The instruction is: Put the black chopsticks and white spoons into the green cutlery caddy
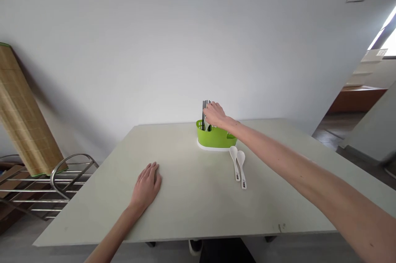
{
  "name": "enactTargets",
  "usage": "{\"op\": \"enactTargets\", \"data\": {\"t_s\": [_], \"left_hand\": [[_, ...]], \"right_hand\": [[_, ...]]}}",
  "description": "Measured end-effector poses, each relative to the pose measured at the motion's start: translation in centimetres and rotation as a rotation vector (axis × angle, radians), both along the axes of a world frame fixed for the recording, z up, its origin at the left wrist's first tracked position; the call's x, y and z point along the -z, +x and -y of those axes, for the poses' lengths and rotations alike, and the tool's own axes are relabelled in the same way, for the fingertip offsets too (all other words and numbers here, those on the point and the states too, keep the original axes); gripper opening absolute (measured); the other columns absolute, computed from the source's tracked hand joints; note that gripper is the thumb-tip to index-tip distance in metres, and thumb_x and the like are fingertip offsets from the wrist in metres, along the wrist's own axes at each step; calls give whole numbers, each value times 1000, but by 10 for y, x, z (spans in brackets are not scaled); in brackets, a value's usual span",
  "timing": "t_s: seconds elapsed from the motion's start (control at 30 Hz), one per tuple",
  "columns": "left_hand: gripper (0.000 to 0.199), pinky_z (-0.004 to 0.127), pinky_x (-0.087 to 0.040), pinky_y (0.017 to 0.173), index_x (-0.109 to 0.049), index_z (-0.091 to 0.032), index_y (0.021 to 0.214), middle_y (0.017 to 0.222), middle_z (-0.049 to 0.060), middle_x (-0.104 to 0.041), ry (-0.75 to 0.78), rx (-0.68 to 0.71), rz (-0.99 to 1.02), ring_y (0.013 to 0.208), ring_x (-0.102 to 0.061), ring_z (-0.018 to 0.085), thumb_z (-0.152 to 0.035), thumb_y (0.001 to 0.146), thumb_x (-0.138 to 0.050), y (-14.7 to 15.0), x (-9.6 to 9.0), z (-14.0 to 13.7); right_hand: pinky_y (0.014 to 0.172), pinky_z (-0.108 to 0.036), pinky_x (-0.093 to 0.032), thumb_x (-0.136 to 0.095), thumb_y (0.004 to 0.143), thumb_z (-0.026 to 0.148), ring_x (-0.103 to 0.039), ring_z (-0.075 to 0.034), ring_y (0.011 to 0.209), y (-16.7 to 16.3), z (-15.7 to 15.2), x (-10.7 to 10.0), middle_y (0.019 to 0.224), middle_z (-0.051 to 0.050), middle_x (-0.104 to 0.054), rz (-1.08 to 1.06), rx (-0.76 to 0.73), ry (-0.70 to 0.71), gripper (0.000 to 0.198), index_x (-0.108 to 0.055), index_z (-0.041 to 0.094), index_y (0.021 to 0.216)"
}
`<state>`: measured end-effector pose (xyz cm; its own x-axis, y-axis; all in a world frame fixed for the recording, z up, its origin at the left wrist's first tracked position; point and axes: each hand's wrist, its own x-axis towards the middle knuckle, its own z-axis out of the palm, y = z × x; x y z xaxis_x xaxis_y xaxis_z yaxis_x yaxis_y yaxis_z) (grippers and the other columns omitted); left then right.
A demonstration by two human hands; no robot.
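A green utensil caddy (213,138) on a white base stands at the back of the table. Several black chopsticks (203,114) stand upright in its left section. Over that section, my right hand (215,113) has its fingers closed at a white spoon (206,123), whose pale end shows just below them; the fingers hide part of it. Two more white spoons (234,159) (241,159) lie side by side in front of the caddy, bowls toward it. My left hand (146,186) rests palm down on the table with nothing in it, fingers stretched out.
The pale table (185,209) backs onto a plain wall. At the left, a metal rack (62,188) stands with a rolled bamboo mat (26,110) leaning up from it. My right forearm crosses above the table's right side.
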<state>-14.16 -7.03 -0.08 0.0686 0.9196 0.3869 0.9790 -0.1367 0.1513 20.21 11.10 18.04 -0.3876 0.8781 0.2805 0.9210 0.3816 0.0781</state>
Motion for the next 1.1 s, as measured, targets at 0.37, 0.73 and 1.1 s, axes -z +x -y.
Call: {"op": "enactTargets", "data": {"t_s": [0.37,0.73,1.1], "left_hand": [[49,52,-41,123,-61,-18,140,153,12,-61,-9,-2,18,149,-48,30,-39,103,-37,5,-1,2],[49,53,-42,122,-63,-18,138,151,13,-63,14,16,29,148,-50,31,-38,102,-36,2,1,2],[50,53,-41,123,-61,-19,140,153,12,-61,-2,16,43,149,-49,31,-39,102,-36,3,1,2]], "right_hand": [[99,-51,-40,-73,81,20,-51,-42,118,-20,-15,12,121,-27,-64,129,84,-35,23,-80,10,101],[97,-42,-42,-70,94,34,-61,-35,114,-10,16,8,99,-20,-77,183,-66,-107,20,-81,17,97],[93,-39,-39,-50,100,18,-71,-30,97,-10,29,8,96,-18,-78,231,-146,-92,28,-77,14,105]]}}
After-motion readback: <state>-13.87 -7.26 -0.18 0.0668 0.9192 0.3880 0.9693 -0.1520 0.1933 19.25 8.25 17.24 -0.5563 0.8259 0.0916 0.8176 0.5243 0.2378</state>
